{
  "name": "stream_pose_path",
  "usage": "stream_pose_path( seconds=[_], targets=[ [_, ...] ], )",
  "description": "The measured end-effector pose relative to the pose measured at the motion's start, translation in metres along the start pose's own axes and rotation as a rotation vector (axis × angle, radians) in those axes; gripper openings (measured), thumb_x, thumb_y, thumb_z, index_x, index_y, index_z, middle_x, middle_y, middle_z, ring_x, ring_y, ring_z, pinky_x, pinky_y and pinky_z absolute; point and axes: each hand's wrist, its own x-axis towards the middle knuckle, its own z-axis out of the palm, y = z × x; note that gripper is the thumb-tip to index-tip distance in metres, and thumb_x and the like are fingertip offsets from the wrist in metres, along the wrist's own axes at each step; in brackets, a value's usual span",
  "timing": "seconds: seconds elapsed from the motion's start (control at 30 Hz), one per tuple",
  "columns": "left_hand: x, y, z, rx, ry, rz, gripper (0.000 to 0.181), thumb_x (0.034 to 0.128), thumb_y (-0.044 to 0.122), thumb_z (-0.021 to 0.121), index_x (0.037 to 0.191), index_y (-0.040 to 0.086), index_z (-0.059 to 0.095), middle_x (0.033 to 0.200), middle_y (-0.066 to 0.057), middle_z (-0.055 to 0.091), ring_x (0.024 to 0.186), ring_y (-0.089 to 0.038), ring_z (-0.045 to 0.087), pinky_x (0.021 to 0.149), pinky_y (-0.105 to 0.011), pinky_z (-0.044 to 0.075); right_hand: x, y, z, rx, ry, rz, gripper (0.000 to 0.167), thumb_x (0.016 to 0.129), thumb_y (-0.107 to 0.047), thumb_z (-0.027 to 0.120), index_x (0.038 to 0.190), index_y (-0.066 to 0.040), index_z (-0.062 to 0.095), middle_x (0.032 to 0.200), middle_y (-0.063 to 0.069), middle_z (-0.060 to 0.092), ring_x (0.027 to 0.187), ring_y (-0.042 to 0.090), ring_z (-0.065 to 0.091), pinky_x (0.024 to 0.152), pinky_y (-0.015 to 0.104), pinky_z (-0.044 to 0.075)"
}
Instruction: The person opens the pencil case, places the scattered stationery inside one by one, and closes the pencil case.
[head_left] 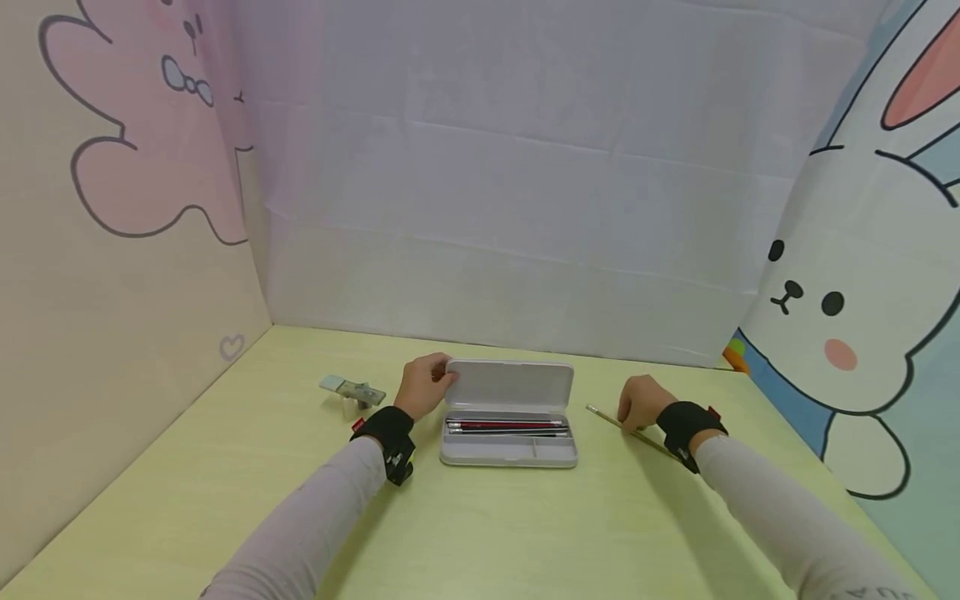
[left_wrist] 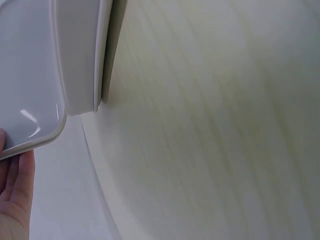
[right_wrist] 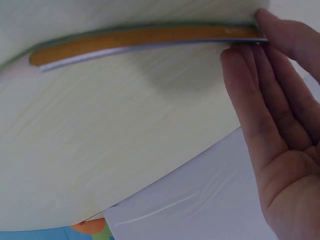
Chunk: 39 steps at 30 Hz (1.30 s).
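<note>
A white pencil case (head_left: 510, 454) stands with its lid (head_left: 512, 385) raised, several slim pencils (head_left: 506, 427) lying in its rear compartment. My left hand (head_left: 425, 385) pinches the lid's upper left corner; in the left wrist view the thumb lies on the inner face of the lid (left_wrist: 27, 75) and the fingers (left_wrist: 22, 182) are behind it. To the right of the case, my right hand (head_left: 643, 403) pinches a long thin pencil (head_left: 603, 415) just over the table. In the right wrist view this pencil (right_wrist: 145, 39) shows an orange face and a silvery one.
Left of my left hand lies a small cluster of stationery (head_left: 352, 390), with a flat translucent piece on top of whitish blocks. A white sheet (head_left: 525, 250) hangs behind the pale yellow table (head_left: 480, 533). Cartoon-printed panels (head_left: 840, 275) stand at both sides.
</note>
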Motion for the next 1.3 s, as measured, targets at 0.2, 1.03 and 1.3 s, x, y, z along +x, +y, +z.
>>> stream_pose_path(
  seconds=[0.2,1.03,1.3],
  targets=[
    [0.000,0.000,0.000,0.000,-0.001,0.002,0.012,0.0865,0.003,0.067,0.098,-0.001,0.069,0.086,-0.017,0.070,0.079,-0.025,0.066,0.073,-0.038,0.055,0.000,-0.005,-0.010,0.014,-0.034,0.016,0.010,0.068,0.005,0.075,0.073,-0.004,0.077,0.065,0.006,0.072,0.052,0.010,0.064,0.053,0.026,0.054],
    [0.000,0.003,-0.002,0.017,0.014,0.005,0.013,0.0856,0.004,0.068,0.098,-0.001,0.069,0.084,-0.016,0.070,0.077,-0.024,0.065,0.071,-0.036,0.054,0.002,-0.006,-0.005,0.043,-0.046,0.089,0.010,0.064,0.001,0.080,0.070,-0.005,0.075,0.062,0.004,0.070,0.051,0.008,0.062,0.054,0.025,0.054],
    [-0.002,0.003,-0.002,0.012,0.011,0.007,0.014,0.0846,0.002,0.069,0.098,-0.001,0.070,0.085,-0.017,0.070,0.077,-0.025,0.067,0.071,-0.037,0.056,0.002,-0.003,-0.027,0.044,-0.040,0.063,0.012,0.065,0.005,0.072,0.074,-0.003,0.076,0.066,0.007,0.072,0.055,0.012,0.066,0.056,0.029,0.057]
  ],
)
